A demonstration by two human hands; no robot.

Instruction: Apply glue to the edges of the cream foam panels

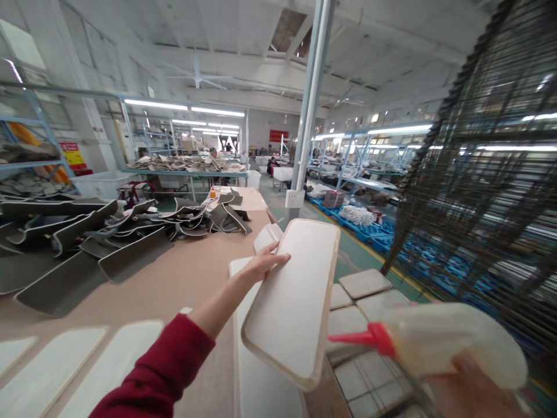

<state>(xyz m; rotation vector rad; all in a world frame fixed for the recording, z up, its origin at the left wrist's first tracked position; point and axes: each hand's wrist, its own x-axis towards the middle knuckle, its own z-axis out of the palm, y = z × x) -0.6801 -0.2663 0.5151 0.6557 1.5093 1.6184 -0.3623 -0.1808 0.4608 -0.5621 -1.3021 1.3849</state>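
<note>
My left hand (pixel 266 259) grips a white rounded rectangular panel (pixel 300 296) by its left edge, thumb lying across the face. The panel is tilted, and a yellowish band runs along its rim. In my right hand (pixel 470 383), blurred at the lower right, is a translucent squeeze bottle (pixel 448 334) with a red nozzle. It lies on its side in the air, the nozzle pointing left toward the panel's lower right edge. A gap shows between nozzle tip and panel. Beneath the held panel, more white panels (pixel 265 383) lie on the table.
Dark grey curved pieces (pixel 134 252) lie piled on the brown tabletop (pixel 204 261). White panels (pixel 69 363) lie in a row at the lower left. Several pale pads (pixel 365 284) sit low on the right beside a wire rack (pixel 483 174). A post (pixel 308 104) stands ahead.
</note>
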